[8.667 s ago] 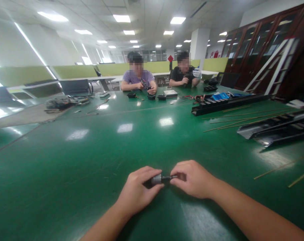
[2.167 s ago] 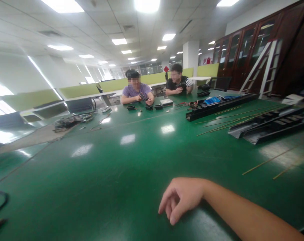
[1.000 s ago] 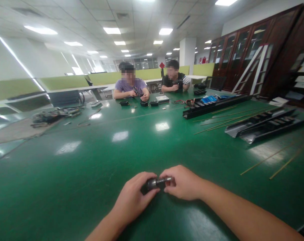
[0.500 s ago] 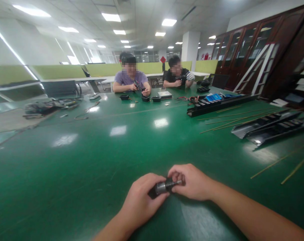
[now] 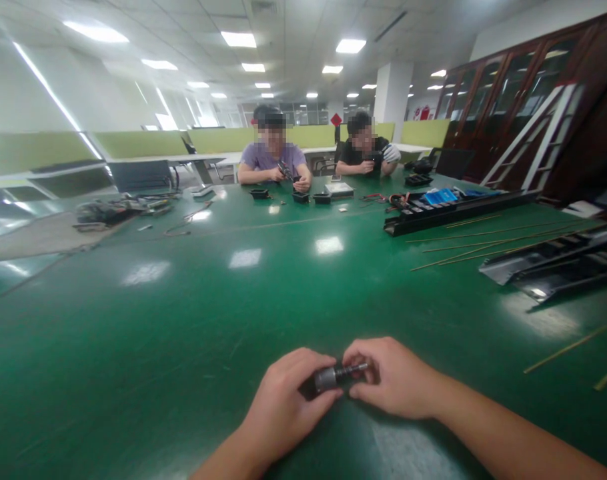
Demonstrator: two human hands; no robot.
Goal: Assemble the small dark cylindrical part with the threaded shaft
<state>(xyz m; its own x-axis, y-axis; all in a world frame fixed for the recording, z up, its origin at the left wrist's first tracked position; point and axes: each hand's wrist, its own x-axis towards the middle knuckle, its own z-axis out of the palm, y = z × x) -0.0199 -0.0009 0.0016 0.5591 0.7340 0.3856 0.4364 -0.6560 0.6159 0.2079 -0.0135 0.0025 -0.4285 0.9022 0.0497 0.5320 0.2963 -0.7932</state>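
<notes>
A small cylindrical motor-like part [image 5: 326, 379], with a grey metal body and a thin shaft pointing right, is in the grasp of my left hand [image 5: 288, 390]. Thumb and fingers close around its body, and its left end is hidden in the palm. At the shaft side is my right hand [image 5: 391, 377], fingers curved and thumb held apart from them, with a gap around the shaft. Whether a curled finger touches the shaft tip is hard to see. Both hands are low over the green table [image 5: 208, 320].
Across the table, two people [image 5: 273, 157] handle dark parts. Small black boxes [image 5: 301, 197] stand before them. To the right lie black metal channels [image 5: 448, 212] and thin yellowish rods [image 5: 463, 253]. A cluttered pile [image 5: 108, 212] is far left; a ladder [image 5: 543, 140] leans behind.
My right thumb and fingers have loosened and spread away from the part, showing more of its shaft. My left hand keeps its hold. The view has turned slightly left.
</notes>
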